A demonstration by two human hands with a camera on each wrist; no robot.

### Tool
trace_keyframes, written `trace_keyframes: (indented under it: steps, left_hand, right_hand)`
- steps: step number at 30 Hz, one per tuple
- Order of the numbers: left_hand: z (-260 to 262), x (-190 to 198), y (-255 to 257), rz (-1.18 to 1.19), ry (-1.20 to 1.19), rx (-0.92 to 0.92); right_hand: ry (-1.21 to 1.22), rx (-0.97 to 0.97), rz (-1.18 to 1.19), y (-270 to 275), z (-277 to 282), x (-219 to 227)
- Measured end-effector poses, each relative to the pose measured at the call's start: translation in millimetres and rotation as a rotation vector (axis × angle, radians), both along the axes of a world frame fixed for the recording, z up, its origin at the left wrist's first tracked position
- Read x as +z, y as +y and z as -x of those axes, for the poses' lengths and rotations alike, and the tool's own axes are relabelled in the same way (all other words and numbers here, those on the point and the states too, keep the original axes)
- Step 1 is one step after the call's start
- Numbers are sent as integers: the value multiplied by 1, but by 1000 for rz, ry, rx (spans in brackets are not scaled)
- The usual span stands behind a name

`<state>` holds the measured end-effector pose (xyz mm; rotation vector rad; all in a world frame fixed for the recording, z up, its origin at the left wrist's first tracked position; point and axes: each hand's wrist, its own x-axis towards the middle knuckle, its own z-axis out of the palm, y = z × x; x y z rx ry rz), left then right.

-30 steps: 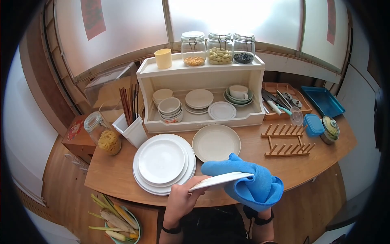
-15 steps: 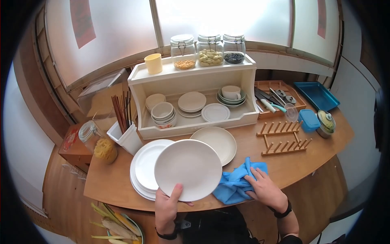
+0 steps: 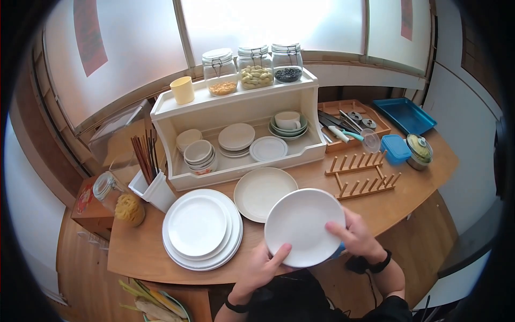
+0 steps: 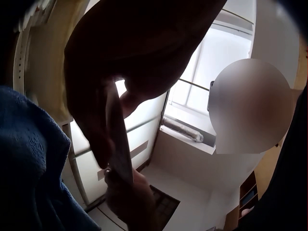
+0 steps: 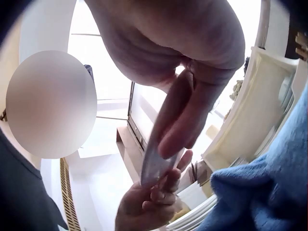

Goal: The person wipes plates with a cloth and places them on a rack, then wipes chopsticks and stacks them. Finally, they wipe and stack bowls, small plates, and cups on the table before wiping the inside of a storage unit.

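Note:
A round white plate (image 3: pixel 303 225) is held between both hands over the front of the table. At its lower left rim the left hand (image 3: pixel 260 271) grips with the thumb on top. My right hand (image 3: pixel 358 236) holds the right rim, thumb over the face and fingers beneath, as the right wrist view shows. Behind the plate a blue cloth (image 5: pixel 262 192) lies mostly hidden from the head view. To the left stands a stack of white plates (image 3: pixel 197 225). A beige plate (image 3: pixel 260 188) lies flat just beyond the held one.
A wooden dish rack (image 3: pixel 362 174) stands to the right, near a blue-lidded box (image 3: pixel 396 149) and a small lidded pot (image 3: pixel 419 150). At the back, a cream shelf (image 3: pixel 247 169) holds bowls and plates. A white chopstick holder (image 3: pixel 155 190) and a pasta jar (image 3: pixel 129 209) stand left.
The right hand came out of the blue cloth, set it on the table, then took the plate's right rim. The plate turned face up and moved right; the left hand kept its grip.

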<state>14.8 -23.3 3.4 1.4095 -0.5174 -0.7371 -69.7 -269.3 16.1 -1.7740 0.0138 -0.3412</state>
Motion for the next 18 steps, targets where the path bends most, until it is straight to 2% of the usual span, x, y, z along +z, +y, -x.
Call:
trace_keyframes:
  steps: [3, 4, 6, 7, 10, 13, 18]
  left_hand:
    - [9, 11, -12, -192, -347, 100]
    - [10, 11, -15, -216, -517, 66]
    - [9, 6, -21, -257, -860, -7]
    - [10, -1, -25, -216, -934, -50]
    - [19, -17, -33, -324, -1166, -89]
    - [21, -19, -34, -453, -1204, -245]
    - [17, -24, -32, -432, -1216, -243]
  right_hand:
    - [-74, -225, 110, -20, 3, 36]
    - [-100, -308, 151, -30, 3, 46]
    - [-188, -546, 475, -46, -2, 65]
    - [-189, -618, 547, -51, -6, 72]
    - [-183, -796, 746, -66, -20, 85]
    - [-152, -869, 889, -88, -39, 79]
    - [-38, -834, 1061, -110, -68, 57]
